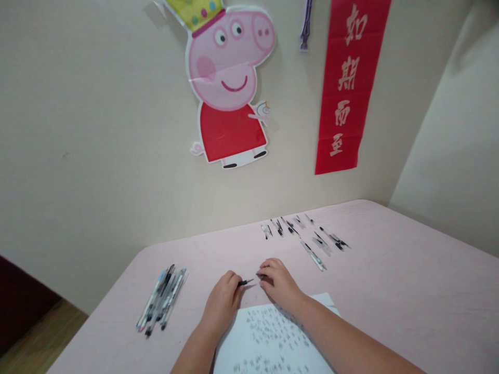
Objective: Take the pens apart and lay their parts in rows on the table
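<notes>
My left hand (224, 296) is closed around a pen (245, 282), with its dark front end and thin tip poking out to the right. Most of that pen is hidden in the fingers. Just across a small gap, my right hand (278, 280) pinches a small dark, pointed piece (262, 275), too small to make out clearly. Both hands rest low over the table, above the top edge of a white sheet of paper (273, 337) with handwritten characters. My right forearm lies across the sheet's right side.
Several pens (161, 298) lie bundled on the left of the pink-covered table (390, 280). At the back right are several separate pen parts (288, 226) and a whitish pen (313, 254). The wall behind bears a cartoon pig cutout (234, 78) and a red banner (346, 88).
</notes>
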{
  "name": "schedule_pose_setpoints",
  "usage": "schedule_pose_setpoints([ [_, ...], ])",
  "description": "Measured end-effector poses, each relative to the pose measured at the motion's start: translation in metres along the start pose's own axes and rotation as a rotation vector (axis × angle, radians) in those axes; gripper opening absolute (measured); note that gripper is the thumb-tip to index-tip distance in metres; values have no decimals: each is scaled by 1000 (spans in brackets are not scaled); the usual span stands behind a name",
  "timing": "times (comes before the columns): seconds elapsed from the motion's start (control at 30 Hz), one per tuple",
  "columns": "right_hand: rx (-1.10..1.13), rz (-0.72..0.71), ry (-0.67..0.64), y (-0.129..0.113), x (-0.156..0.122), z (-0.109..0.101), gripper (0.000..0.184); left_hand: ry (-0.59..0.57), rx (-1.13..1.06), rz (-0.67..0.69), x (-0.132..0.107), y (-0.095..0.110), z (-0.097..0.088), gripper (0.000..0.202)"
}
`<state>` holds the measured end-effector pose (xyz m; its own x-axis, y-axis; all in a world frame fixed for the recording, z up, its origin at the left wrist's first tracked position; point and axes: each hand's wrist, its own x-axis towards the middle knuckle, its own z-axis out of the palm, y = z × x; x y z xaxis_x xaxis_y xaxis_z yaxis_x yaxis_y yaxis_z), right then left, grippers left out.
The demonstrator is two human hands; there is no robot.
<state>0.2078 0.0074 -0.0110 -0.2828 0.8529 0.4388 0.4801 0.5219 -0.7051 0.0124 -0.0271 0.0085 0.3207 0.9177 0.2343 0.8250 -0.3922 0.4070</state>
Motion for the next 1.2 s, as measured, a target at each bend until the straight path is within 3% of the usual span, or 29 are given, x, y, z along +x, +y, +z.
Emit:
schedule_pose_setpoints([
  [0.4,82,-82,-2,-3,-1,2,18,-12,-86,59,0,10,0,16],
  [0.7,64,49,188,30,9,-9,11,126,65,-166,1,-8,-3,16],
  [0.9,-31,139,237,47,11,-16,9,171,97,-247,1,-17,-4,14],
  [1.03,-103,102,178,47,10,-15,13,140,-7,-211,3,-6,-8,15],
  [1.2,-104,85,125,42,8,-15,16,2,-186,-55,6,27,-2,21],
])
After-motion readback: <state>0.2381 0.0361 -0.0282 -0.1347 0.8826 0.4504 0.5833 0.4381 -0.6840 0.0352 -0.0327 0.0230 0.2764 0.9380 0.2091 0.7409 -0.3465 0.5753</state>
